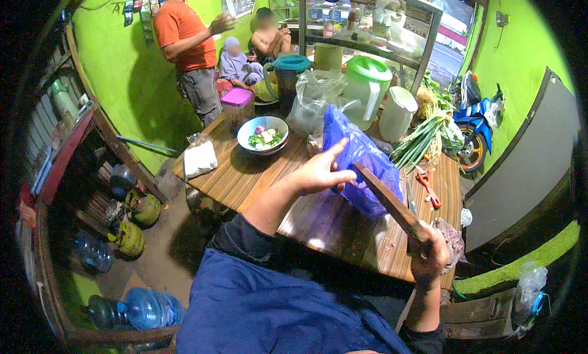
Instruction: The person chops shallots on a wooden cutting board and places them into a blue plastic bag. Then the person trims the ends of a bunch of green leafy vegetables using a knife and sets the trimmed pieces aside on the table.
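My right hand [429, 253] grips one end of a wooden board [386, 197], seen edge-on and tilted above the near right of the table. The board's far end reaches a blue-purple plastic bag [363, 147] standing on the tabletop. My left hand [317, 170] is at the bag's left side, index finger and thumb apart; its other fingers are partly hidden, and whether they touch the bag is unclear. To the right lie a knife [410, 200] and a red-handled tool [428, 188]. A bowl [263, 147] holds chopped greens and peeled bulbs.
On the wooden table [257, 184] are a bag of white contents [200, 158], a pink-lidded container [237, 108], lidded pitchers [367, 89], spring onions [420, 142] and a crumpled cloth [450, 239]. Several people are beyond it. Gas cylinders [131, 239] stand on the left floor.
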Demonstrator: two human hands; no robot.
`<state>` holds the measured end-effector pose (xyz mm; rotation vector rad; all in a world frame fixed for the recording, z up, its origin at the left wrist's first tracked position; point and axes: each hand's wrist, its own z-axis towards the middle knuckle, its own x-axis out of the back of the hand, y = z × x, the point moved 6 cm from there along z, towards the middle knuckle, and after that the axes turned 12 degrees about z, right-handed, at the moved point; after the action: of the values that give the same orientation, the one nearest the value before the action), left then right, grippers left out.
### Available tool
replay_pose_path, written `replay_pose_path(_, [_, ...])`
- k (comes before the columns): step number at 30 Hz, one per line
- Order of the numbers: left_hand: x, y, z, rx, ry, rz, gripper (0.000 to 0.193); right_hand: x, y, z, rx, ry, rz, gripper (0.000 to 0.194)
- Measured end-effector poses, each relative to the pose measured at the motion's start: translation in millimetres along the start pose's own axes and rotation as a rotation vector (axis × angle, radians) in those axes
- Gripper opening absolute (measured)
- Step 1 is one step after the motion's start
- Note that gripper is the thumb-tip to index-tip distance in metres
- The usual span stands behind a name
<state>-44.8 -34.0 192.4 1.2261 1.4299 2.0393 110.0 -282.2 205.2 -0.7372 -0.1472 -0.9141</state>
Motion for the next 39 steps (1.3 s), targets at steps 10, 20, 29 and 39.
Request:
replay_pose_path(10, [-15.9,-33.7,-34.8,-0.047,0.109,0.316,0.084,-114.2,5.4,-8.2,0.034,-0.348,-0.160,0.053])
replay_pose_path(20, [-12.8,-111.9,-117.1,0.097,0.752,0.928,0.049,-163.6,38.7,-50.7,-0.158,-0.480,0.111,0.045])
replay_pose_path(29, [-22.2,-126.4,-128.3,0.095,0.972,0.986,0.027,-96.7,138.4,-32.3,-0.443,-0.093,-0.162,0.071])
replay_pose_path(39, [-25.6,-125.9,-126.9,0.104,0.939,1.070,0.007,-122.4,188.9,-28.5,-0.477,-0.083,0.148,0.074])
